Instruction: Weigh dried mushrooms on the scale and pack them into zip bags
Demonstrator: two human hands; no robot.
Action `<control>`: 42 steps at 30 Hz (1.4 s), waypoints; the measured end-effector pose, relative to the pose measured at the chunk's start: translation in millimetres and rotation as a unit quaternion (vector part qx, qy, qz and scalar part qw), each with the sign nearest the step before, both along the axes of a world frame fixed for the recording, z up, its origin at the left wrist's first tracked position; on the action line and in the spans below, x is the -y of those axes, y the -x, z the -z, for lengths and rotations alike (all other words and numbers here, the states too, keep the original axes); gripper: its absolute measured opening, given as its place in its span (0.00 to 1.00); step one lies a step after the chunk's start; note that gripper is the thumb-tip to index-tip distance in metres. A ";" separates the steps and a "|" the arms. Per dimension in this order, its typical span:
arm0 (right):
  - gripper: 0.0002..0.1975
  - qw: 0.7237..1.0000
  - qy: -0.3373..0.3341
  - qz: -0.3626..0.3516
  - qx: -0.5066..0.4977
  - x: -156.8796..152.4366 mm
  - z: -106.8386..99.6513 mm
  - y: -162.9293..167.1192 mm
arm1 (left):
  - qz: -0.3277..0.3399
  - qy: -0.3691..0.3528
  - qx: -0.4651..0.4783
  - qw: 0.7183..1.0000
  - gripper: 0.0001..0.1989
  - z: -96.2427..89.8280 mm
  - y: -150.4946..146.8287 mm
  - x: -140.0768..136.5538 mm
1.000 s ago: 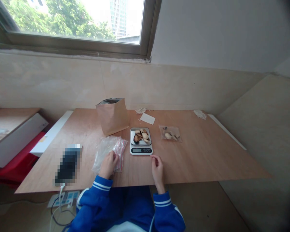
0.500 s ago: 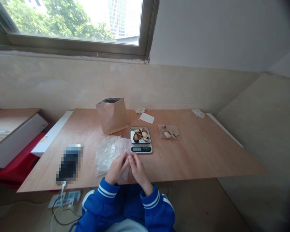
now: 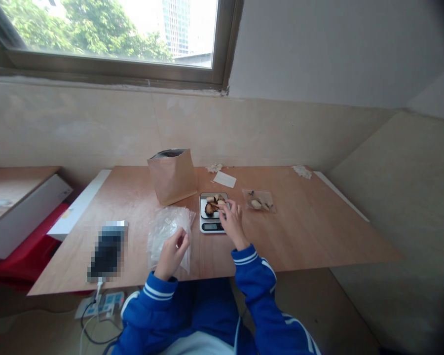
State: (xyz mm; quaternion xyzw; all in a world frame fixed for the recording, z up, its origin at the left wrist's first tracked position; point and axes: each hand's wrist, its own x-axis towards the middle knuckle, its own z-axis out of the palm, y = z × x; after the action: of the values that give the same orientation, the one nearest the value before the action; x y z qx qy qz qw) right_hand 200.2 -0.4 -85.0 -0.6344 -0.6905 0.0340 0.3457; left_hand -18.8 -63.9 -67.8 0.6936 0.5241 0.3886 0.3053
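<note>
My left hand [image 3: 172,254] grips a clear plastic bag [image 3: 183,256] at the near edge of the wooden table [image 3: 303,231], beside a pile of clear bags [image 3: 166,227]. My right hand [image 3: 232,221] reaches over a small digital kitchen scale [image 3: 211,218], its fingers closed on the light and dark nut-like pieces [image 3: 213,204] lying on the scale's plate. Whether it grips one piece or only touches them I cannot tell. An upright brown paper bag [image 3: 172,176], open at the top, stands just behind the pile and left of the scale.
A filled clear bag [image 3: 259,201] lies right of the scale, a white card [image 3: 224,179] behind it. A blurred dark phone [image 3: 106,251] with a cable lies at the near left. White scraps [image 3: 302,171] sit at the far edge. A power strip [image 3: 101,302] lies on the floor.
My right hand left the bag at the near edge and moved forward onto the scale's plate. My left hand kept hold of the clear bag.
</note>
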 end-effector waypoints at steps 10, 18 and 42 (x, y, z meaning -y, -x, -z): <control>0.11 0.983 0.063 0.005 0.173 -32.5 9.7 3.5 | -0.003 0.009 0.005 1.000 0.14 1.7 11.4 2.2; 0.05 0.982 0.047 0.011 0.181 -34.3 5.8 3.3 | 0.010 0.017 -0.002 1.000 0.15 1.4 10.6 2.9; 0.14 0.996 -0.024 0.082 0.000 0.5 19.2 -29.7 | -0.004 0.039 -0.013 0.999 0.15 12.8 8.5 -0.3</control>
State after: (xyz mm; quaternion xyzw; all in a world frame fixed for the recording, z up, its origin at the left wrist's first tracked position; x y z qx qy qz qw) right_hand 229.9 -0.8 -104.3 -0.6802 -0.6370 -0.0109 0.3626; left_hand -27.3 -63.6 -80.6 0.6842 0.5454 0.3599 0.3239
